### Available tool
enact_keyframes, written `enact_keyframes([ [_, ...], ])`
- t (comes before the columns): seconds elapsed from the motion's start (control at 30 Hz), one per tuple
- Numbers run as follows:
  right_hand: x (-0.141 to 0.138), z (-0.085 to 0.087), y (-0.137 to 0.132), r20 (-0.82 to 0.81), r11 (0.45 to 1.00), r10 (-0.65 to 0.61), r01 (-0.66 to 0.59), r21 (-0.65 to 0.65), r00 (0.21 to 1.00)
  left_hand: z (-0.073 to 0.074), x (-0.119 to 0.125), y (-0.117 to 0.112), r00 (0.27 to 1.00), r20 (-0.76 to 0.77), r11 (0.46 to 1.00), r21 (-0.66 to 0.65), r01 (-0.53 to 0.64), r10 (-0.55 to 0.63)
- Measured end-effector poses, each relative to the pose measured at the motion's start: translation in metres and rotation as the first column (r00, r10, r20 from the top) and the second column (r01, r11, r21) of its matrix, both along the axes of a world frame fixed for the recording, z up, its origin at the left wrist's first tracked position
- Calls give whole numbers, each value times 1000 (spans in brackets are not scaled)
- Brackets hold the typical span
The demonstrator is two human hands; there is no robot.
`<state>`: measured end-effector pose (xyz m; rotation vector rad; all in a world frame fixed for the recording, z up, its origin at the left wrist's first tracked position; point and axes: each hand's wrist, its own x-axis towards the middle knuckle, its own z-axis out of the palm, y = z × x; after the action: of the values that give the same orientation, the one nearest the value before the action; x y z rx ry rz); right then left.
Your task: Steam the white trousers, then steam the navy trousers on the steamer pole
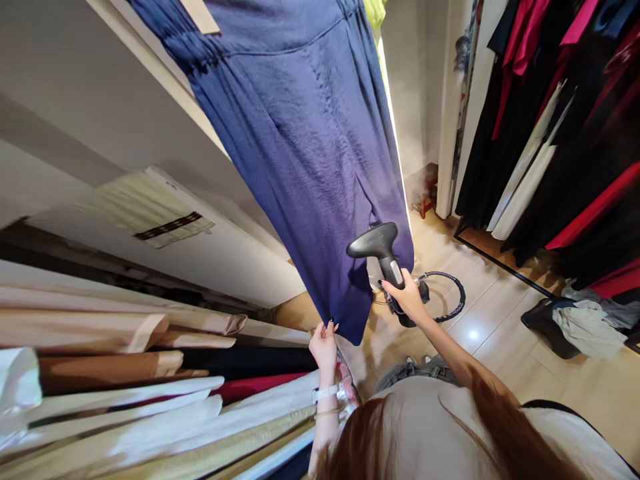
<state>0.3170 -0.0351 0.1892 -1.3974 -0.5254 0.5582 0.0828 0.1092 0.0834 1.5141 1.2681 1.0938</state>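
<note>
A pair of dark blue trousers (300,140) with a gathered waist hangs in front of me, a beige tag (200,15) near its top. My left hand (324,341) pinches the bottom edge of the leg on the left. In my right hand (407,297) is a black garment steamer (377,248), gripped round its handle. The steamer's head lies in front of the lower legs; whether it touches the cloth I cannot tell. A ribbed black hose (457,300) loops out to the right beside the handle.
Rolls and folds of white, brown and beige fabric (125,420) fill the lower left. Black, red and white clothes (550,133) hang at the right above a black rack bar (505,263). A crumpled pale cloth (590,327) lies on the wooden floor (480,340). A pale wall panel (240,253) stands left.
</note>
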Motion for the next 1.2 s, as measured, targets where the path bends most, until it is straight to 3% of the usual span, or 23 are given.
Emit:
enact_keyframes([
  [0.17, -12, 19, 18, 49, 996, 94, -94, -4, 994, -18, -4, -16, 1000, 10, 996, -83, -11, 12],
  [0.33, -3, 49, 37, -61, 984, 172, -168, 65, 983, -33, -9, -37, 999, -46, 995, -100, -9, 4],
  [0.43, -8, 54, 42, -108, 969, 242, -233, 84, 964, -38, -9, -46, 995, -96, 997, -83, -6, -2],
  [0.57, -26, 30, 41, -126, 946, 320, -325, -17, 939, -43, -8, -53, 989, -150, 998, -60, 10, -19],
  [0.8, -64, -48, 26, -245, 898, 361, -406, -167, 900, -51, -14, -55, 983, -176, 998, -34, 46, -51],
  [0.9, -74, -57, 22, -319, 894, 361, -423, -150, 876, -54, -17, -55, 987, -155, 998, -50, 40, -48],
  [0.97, -74, -48, 25, -309, 898, 370, -423, -123, 876, -56, -19, -56, 989, -145, 997, -63, 35, -44],
  [1.03, -67, -29, 32, -255, 910, 382, -410, -65, 888, -58, -21, -56, 989, -137, 997, -70, 39, -48],
  [1.2, -37, 42, 65, -50, 932, 362, -359, 55, 931, -60, -24, -55, 989, -130, 996, -59, 70, -77],
])
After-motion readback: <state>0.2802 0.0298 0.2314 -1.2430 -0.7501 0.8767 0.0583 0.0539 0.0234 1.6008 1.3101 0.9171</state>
